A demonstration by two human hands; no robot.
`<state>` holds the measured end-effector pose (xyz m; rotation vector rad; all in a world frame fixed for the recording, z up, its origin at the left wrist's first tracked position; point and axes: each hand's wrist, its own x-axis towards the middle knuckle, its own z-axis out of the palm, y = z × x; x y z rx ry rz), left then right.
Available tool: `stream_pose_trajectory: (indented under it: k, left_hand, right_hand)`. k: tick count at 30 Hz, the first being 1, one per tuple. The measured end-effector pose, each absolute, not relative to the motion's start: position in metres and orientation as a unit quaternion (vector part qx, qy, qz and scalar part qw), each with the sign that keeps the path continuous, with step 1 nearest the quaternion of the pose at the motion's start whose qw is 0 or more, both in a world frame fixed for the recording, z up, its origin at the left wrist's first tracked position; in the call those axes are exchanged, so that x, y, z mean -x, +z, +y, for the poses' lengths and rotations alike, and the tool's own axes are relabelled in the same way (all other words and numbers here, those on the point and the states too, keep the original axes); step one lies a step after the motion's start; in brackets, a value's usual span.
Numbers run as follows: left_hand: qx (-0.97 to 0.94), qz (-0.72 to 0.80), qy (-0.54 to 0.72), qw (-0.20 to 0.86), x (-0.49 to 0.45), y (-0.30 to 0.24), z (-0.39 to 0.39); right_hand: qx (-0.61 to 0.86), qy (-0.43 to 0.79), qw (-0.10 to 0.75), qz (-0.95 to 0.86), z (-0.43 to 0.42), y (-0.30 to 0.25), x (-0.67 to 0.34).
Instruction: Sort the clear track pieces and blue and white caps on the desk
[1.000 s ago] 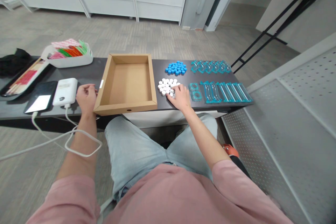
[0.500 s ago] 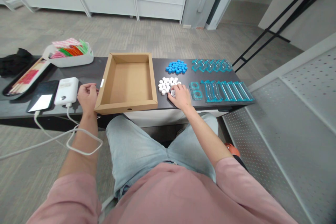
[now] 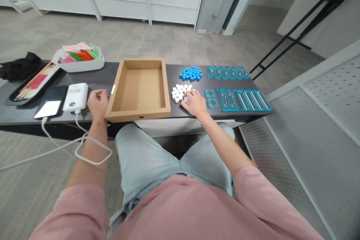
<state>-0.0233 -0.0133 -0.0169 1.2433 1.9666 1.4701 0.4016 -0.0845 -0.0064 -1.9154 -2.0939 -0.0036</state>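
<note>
My right hand (image 3: pixel 194 103) is at the near right edge of a pile of small white hexagonal pieces (image 3: pixel 178 92). Its thumb and fingers close around one white piece (image 3: pixel 186 99). Behind that pile lies a group of similar blue pieces (image 3: pixel 191 73). To the left, my left hand (image 3: pixel 98 103) rests on the table beside a shallow cardboard box (image 3: pixel 165 93), its fingers loosely curled with nothing seen in them. Nothing lies inside the box.
Right of the white pile lie teal-edged clear square parts (image 3: pixel 210 99) and rows of long clear parts (image 3: pixel 242 99). A white power bank (image 3: pixel 75 97), a phone (image 3: pixel 50 101), a loose white cable (image 3: pixel 95 140) and a white basket (image 3: pixel 84 66) are at the left.
The view has shifted slightly. My right fingers have moved a little on the white piece, which shows more plainly between them. My left hand stays by the box.
</note>
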Motion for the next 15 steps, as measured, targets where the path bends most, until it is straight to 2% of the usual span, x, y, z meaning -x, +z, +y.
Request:
stream_pose_trajectory:
  k: [15]
  left_hand:
    - [-0.447,0.700,0.524,0.187,0.021,-0.012,-0.018]
  right_hand:
    - [0.667,-0.006,0.169,-0.726,-0.075,-0.007,-0.406]
